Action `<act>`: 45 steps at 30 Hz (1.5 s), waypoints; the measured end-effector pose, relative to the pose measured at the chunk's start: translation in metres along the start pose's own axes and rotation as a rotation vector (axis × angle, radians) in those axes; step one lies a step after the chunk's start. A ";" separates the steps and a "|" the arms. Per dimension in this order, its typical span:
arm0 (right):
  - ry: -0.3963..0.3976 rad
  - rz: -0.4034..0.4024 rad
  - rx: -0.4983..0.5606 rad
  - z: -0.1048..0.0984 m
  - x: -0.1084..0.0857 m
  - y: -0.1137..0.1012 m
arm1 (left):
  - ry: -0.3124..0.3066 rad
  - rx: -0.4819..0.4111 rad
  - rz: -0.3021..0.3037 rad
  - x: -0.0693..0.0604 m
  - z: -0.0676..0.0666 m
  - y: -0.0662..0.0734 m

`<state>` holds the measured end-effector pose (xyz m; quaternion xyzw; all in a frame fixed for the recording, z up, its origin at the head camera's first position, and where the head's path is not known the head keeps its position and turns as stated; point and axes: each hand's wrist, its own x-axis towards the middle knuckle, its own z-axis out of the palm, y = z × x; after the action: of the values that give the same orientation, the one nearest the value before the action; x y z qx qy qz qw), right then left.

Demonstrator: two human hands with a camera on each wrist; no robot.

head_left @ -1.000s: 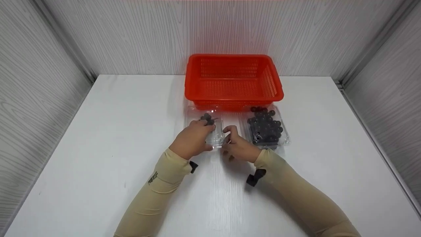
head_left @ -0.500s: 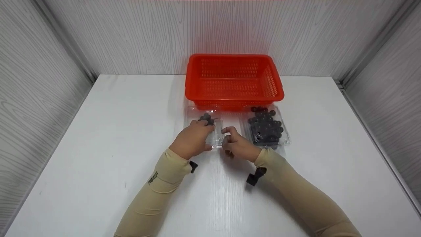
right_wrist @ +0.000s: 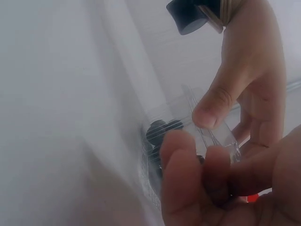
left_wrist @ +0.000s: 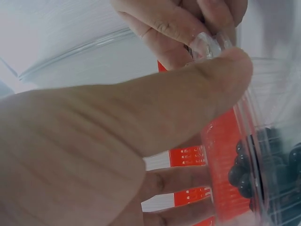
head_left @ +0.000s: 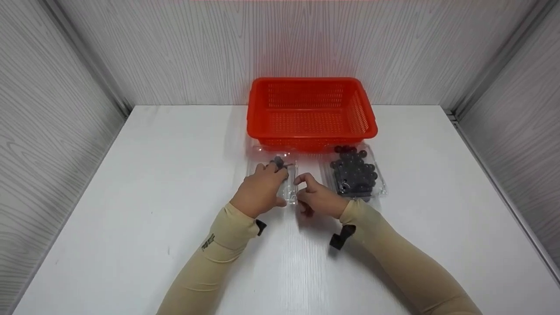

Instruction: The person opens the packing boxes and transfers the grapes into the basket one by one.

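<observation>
The left hand (head_left: 258, 190) spreads over the clear box (head_left: 289, 189) beneath; the right hand (head_left: 320, 200) pinches its corner (left_wrist: 206, 46) beside the left thumb (left_wrist: 188, 92). A sudden tug there could spill the dark grapes (head_left: 278, 162) inside.

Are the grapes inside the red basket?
Out: the grapes sit in clear plastic boxes in front of the red basket, whose visible floor is bare.

Behind the white table (head_left: 109, 210) stands a pale wood-grain back wall (head_left: 183, 52), tinged red; left wall (head_left: 48, 100) and right wall (head_left: 516, 100) flank it.
</observation>
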<state>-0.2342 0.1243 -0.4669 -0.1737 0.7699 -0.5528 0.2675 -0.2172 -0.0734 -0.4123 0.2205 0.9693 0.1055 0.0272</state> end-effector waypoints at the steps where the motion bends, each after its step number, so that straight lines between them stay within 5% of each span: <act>1: -0.002 0.005 0.002 0.000 0.000 0.001 | 0.004 0.001 0.001 0.000 0.001 0.000; 10: -0.096 0.015 -0.147 0.001 -0.009 -0.003 | 0.034 0.045 -0.003 -0.001 0.007 0.002; 16: -0.153 0.016 -0.140 -0.003 -0.007 -0.003 | 0.045 0.002 -0.004 0.000 0.004 0.001; 24: -0.162 0.020 -0.159 -0.006 -0.005 -0.002 | 0.027 -0.011 0.007 0.001 0.001 -0.001; 33: -0.179 -0.010 -0.296 -0.012 -0.005 0.003 | -0.003 -0.079 0.009 0.001 0.001 -0.001; 45: -0.189 0.038 -0.203 -0.010 -0.003 -0.001 | 0.061 -0.020 -0.040 0.001 0.010 0.008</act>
<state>-0.2379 0.1337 -0.4629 -0.2366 0.7964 -0.4480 0.3302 -0.2134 -0.0639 -0.4208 0.1974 0.9728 0.1215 0.0019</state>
